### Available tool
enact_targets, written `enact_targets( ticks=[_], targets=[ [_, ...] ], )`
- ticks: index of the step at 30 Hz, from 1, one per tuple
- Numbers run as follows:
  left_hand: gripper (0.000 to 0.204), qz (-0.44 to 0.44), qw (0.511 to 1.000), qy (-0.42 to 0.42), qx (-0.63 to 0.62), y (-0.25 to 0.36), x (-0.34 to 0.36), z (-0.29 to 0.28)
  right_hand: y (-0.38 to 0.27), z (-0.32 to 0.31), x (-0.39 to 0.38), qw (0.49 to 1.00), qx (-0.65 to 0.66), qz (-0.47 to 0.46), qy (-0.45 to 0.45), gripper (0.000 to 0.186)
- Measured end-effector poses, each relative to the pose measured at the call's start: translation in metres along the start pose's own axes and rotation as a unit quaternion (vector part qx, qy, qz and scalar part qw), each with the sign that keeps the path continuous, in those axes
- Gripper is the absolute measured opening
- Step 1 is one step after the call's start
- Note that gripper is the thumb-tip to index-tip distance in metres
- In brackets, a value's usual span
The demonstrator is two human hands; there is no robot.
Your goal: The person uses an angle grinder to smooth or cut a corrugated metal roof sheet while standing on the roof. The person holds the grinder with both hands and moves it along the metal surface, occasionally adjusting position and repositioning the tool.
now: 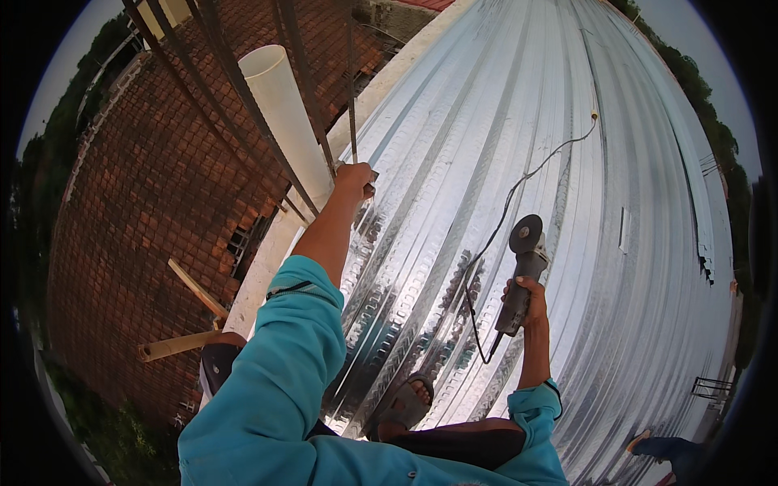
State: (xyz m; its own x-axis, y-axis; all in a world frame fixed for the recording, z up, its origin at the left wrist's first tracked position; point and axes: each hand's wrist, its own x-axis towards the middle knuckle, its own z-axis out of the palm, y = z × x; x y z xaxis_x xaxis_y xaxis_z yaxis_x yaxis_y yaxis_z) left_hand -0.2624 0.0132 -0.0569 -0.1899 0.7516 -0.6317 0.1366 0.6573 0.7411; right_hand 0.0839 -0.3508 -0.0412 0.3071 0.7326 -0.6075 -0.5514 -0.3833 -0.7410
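My right hand [528, 301] is wrapped round the dark body of an angle grinder [519, 292]. The grinder's round disc [526, 234] points away from me, above the metal sheets, and its black cord [509, 202] loops off the rear end. Ahead on the left, my left hand [353, 180] is closed at the lower end of an upright steel rod [352, 97]. A small dark piece shows beside its fingers; I cannot make out what it is. Just left of that hand stands a wide white pipe [285, 113] among several rusty rods.
Ribbed, shiny metal roofing sheets [454, 162] spread under me. The cord runs to a yellow connector [594, 116]. Along the left is a concrete edge [267, 283], with a lower tiled roof [146, 211] and wooden pieces [178, 346] beyond. Another person's foot [640, 441] shows at lower right.
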Motion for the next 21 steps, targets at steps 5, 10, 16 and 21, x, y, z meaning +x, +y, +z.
enact_targets(
  ticks=[5, 10, 16, 21],
  targets=[
    [0.046, -0.096, 0.978, -0.057, -0.179, 0.031, 0.011, 0.004, 0.003, -0.014, -0.001, 1.000, -0.011, -0.020, 0.005, 0.033],
    [0.095, -0.034, 0.966, -0.214, -0.140, 0.053, -0.036, 0.011, 0.001, -0.025, -0.010, 0.999, 0.005, -0.018, 0.044, 0.034],
    [0.102, 0.118, 0.955, -0.261, -0.080, 0.097, 0.005, 0.037, 0.000, -0.025, -0.013, 0.999, 0.011, -0.026, 0.031, 0.031],
    [0.100, 0.196, 0.937, -0.289, 0.018, 0.097, 0.023, 0.054, -0.001, -0.030, -0.026, 0.997, 0.027, -0.038, 0.066, 0.035]
  ],
)
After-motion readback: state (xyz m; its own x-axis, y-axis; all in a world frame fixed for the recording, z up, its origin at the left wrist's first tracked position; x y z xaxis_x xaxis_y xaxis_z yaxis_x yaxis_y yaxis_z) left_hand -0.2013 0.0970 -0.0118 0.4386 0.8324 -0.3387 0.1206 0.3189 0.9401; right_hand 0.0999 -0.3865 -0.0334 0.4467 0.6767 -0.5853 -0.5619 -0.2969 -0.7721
